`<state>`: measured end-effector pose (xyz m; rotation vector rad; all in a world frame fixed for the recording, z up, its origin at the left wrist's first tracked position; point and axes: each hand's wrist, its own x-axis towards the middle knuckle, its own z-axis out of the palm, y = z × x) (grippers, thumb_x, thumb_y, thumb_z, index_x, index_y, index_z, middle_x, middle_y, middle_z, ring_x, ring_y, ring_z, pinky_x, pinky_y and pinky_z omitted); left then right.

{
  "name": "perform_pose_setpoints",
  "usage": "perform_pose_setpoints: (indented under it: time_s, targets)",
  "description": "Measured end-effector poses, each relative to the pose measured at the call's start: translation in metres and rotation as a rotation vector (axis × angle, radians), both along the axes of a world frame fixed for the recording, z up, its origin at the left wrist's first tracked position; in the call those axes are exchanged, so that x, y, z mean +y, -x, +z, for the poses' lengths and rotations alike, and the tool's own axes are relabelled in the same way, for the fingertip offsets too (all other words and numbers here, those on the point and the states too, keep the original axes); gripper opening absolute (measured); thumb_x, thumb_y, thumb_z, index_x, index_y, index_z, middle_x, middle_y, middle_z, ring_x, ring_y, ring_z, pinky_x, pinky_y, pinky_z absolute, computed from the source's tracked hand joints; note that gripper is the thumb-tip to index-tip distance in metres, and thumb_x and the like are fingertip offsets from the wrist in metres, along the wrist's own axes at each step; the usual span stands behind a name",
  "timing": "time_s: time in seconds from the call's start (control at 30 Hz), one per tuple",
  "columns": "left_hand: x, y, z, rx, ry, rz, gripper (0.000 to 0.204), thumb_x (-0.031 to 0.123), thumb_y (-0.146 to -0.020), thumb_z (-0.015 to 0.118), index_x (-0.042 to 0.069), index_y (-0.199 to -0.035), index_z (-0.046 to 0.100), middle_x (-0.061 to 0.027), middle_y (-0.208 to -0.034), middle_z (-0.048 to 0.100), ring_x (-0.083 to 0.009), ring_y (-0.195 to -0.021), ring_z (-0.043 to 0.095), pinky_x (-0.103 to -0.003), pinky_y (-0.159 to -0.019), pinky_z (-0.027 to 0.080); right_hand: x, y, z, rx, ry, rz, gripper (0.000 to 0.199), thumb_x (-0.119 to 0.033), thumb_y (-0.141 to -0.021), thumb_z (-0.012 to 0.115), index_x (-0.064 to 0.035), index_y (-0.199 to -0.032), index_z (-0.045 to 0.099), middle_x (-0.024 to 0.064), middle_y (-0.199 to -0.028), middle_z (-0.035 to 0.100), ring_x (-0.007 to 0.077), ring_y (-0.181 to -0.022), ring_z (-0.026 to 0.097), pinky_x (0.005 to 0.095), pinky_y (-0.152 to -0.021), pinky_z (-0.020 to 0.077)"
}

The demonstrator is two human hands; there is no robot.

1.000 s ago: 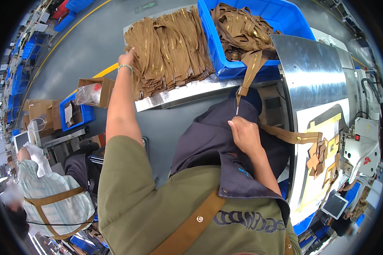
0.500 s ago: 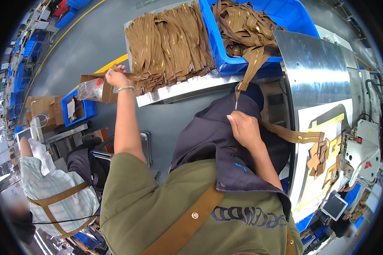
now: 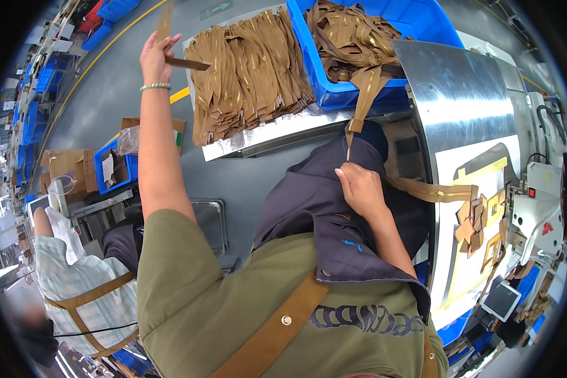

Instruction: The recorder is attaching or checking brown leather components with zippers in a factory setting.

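My left hand [image 3: 157, 60] is raised at the upper left, its fingers closed on a brown zipper strip [image 3: 188, 63]. One end of that strip sticks up past my fingers; the other points right, over the edge of the zipper pile [image 3: 249, 72]. Over my lap, my right hand [image 3: 362, 189] is a fist around a thin, pale, metallic-looking piece [image 3: 349, 153], mostly hidden in my grip. Just above it, a zipper tape [image 3: 367, 101] hangs down from the blue bin [image 3: 331, 88]. Another zipper tape [image 3: 431, 191] emerges behind my right hand and runs onto the worktable.
Brown zippers fill the bin. On the right, a metal-topped table [image 3: 463, 94] holds brown fabric tabs [image 3: 471, 223] beside a white machine [image 3: 538, 208]. At left are a small blue crate [image 3: 129, 167], cardboard boxes [image 3: 69, 170] and a seated co-worker [image 3: 91, 283].
My left hand has risen up and left from beside the pile, drawing the zipper strip away with it. My right hand has stayed almost still.
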<state>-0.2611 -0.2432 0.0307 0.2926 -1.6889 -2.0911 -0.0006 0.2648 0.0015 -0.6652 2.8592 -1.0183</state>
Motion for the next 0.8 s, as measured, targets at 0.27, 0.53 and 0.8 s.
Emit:
perform_pose_setpoints:
  time_s: [0.27,0.53,0.8]
  targets:
    - [0.052,-0.021,-0.145,-0.521,0.247,0.03,0.051,0.012,-0.089,0.076,-0.01,-0.128,0.052,-0.0193,-0.114,0.07,-0.027,-0.09,0.072,-0.036,-0.081,0.058,-0.002,-0.001,0.001,0.003,0.008,0.005,0.027,-0.022,-0.102,0.057,-0.0033,-0.082,0.058,0.0159,-0.075,0.063,0.0386,-0.068,0.064,0.0476,-0.061,0.0508]
    - [0.031,-0.102,-0.19,-0.53,1.079,0.511,0.041,0.034,-0.085,0.076,0.005,-0.114,0.075,-0.0212,-0.106,0.074,-0.0373,-0.11,0.067,-0.045,-0.1,0.049,-0.004,-0.002,-0.002,-0.016,-0.006,0.008,0.029,-0.023,-0.102,0.056,-0.0031,-0.082,0.058,0.0162,-0.075,0.063,0.039,-0.068,0.064,0.0477,-0.061,0.0508]
    - [-0.009,-0.118,-0.248,-1.052,0.555,0.2,0.098,0.079,-0.087,0.049,-0.008,-0.126,0.067,-0.0336,-0.135,0.06,-0.0449,-0.129,0.057,-0.044,-0.112,0.041,-0.003,-0.005,-0.003,-0.014,0.024,0.018,0.028,-0.023,-0.102,0.056,-0.0038,-0.083,0.058,0.0158,-0.076,0.064,0.038,-0.07,0.065,0.0472,-0.062,0.0506]
